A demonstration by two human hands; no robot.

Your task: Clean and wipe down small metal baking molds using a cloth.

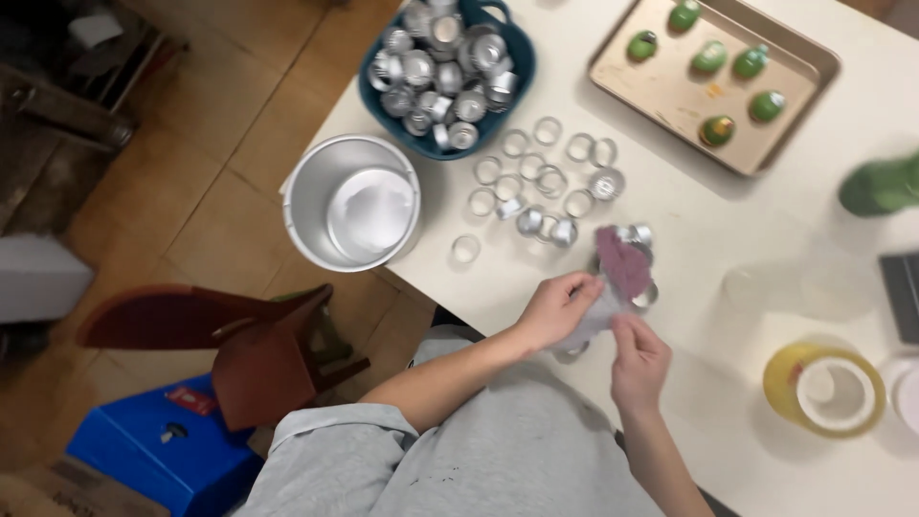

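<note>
At the near edge of the white table (747,278), in the head view, both hands meet over a small piece of purplish, crumpled material (622,260). The left hand (555,308) is closed around its lower, paler part, fingers curled over the top. The right hand (639,362) pinches it from below between thumb and fingertips. What the material is exactly I cannot tell; the frame is soft there.

Just beyond the hands, small metal cups (546,222) and clear rings (531,165) lie scattered towards the table's far left corner, where a dark blue basket (517,72) is heaped with more cups. A silver pail (352,201) sits at the left edge, partly overhanging it. A baking tray (670,96) with green pieces (718,129) stands at the far edge, and a yellow tape roll (825,388) near the right.

To handle this well, I judge that the pinch should stay light and close to the material's edge, the left hand steadying while the right works, and both kept low over the table so nothing knocks the loose cups beside them.
</note>
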